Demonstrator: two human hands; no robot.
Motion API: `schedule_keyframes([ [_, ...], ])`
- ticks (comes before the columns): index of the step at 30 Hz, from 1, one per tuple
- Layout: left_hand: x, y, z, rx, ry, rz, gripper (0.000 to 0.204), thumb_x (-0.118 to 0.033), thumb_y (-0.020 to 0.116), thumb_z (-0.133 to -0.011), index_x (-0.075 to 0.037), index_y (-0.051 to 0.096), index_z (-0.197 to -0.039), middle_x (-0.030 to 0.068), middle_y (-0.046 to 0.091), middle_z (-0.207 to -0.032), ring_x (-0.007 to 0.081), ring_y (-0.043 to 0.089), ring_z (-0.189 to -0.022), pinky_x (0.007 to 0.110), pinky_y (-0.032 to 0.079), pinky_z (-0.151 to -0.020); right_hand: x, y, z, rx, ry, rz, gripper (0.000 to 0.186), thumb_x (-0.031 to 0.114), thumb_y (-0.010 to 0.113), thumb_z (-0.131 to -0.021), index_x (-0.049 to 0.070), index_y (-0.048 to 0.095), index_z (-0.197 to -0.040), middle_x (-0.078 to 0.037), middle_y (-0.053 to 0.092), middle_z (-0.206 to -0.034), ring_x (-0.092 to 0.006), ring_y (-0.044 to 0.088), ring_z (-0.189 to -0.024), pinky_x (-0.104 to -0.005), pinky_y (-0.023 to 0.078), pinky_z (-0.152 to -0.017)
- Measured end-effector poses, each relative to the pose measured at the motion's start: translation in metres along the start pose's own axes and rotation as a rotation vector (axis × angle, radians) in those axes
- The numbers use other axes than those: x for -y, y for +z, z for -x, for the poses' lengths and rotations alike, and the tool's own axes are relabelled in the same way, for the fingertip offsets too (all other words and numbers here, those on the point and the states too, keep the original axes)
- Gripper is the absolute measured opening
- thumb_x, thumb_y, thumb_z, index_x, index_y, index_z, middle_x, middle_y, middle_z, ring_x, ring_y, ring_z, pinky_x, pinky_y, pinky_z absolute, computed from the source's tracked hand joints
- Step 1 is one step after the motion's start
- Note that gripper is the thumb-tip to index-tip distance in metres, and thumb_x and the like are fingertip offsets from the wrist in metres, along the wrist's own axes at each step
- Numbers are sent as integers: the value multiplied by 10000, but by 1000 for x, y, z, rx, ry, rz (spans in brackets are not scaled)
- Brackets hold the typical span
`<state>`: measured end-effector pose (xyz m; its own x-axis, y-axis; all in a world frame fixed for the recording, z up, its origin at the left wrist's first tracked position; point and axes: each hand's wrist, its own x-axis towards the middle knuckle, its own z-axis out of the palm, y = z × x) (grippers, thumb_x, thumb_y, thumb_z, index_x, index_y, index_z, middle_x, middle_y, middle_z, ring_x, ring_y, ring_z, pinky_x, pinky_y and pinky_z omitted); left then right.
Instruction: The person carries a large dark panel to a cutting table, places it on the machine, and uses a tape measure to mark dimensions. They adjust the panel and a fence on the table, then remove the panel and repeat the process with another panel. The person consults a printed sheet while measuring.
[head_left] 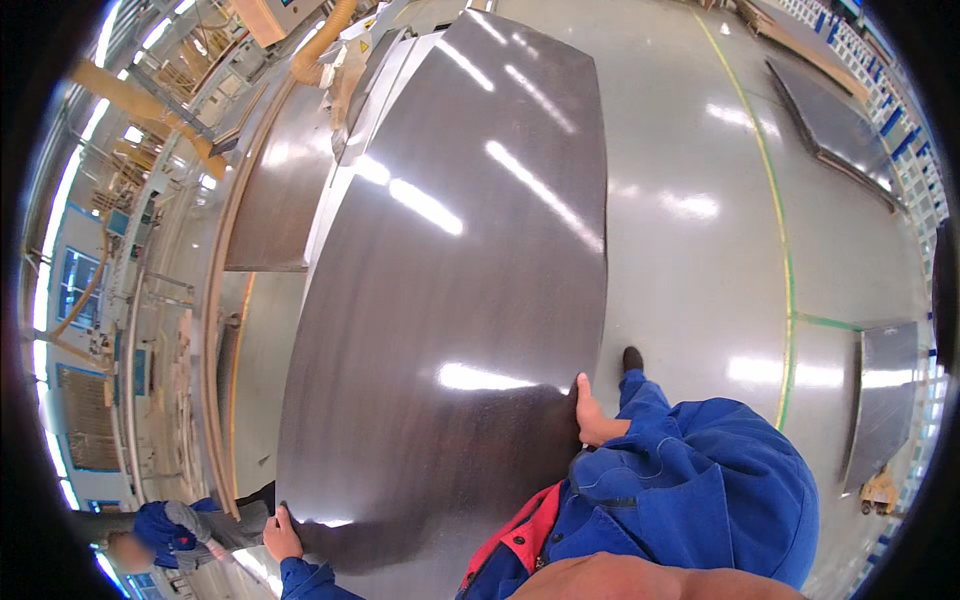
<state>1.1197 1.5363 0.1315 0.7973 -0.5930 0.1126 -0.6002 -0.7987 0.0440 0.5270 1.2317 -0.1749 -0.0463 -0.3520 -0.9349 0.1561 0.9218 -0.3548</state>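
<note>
A large dark brown glossy panel (450, 300) stretches from my body to the far end of the view, reflecting the ceiling lights. My left hand (282, 537) is closed on its near left edge, the thumb on top. At the right edge my right hand (597, 415) grips the same panel, thumb over the top face and the other fingers mostly hidden beneath. The panel's far left side lies over or against a white machine (328, 190); what bears it underneath is hidden.
Another brown panel (285, 170) lies left of the machine. A person (185, 530) in blue and grey is at the lower left. On the right stand a stack of dark boards (835, 125) and a grey board (880, 400) by a small wooden trolley (880, 492). A yellow-green line (785, 260) crosses the floor.
</note>
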Motion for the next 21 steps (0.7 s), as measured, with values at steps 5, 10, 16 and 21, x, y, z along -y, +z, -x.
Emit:
schedule_keyframes([
  [5,-143,-107,39,-228,54,-180,582,-541,613,-1037,17,679,-887,299,688,-866,509,648,-817,581,480,-731,30,-19,-39,219,30,-261,1148,887,460,-936,-55,426,-1592,-219,484,-1618,-385,506,-1444,-498,385,-1223],
  [10,-325,-197,85,-483,112,-304,535,-515,659,-1016,-7,632,-850,266,670,-815,490,628,-761,557,467,-684,103,-26,-76,183,-49,-261,1171,889,424,-946,-76,378,-1609,-206,482,-1625,-376,491,-1462,-486,385,-1230],
  [16,-616,-286,134,-80,-344,-398,806,-748,507,-1004,-137,598,-1522,308,629,-1427,412,588,-1378,457,404,-1205,285,-68,-101,-177,-369,-1,1186,900,337,-959,-91,366,-1611,-235,446,-1646,-390,408,-1519,-511,356,-1238],
  [21,-809,-319,149,-144,-294,-388,787,-701,502,-1026,-74,609,-1490,306,626,-1428,432,586,-1361,479,435,-1170,457,-87,-142,147,-72,-38,1216,915,300,-952,-115,374,-1594,-267,452,-1630,-446,414,-1505,-553,356,-1220],
])
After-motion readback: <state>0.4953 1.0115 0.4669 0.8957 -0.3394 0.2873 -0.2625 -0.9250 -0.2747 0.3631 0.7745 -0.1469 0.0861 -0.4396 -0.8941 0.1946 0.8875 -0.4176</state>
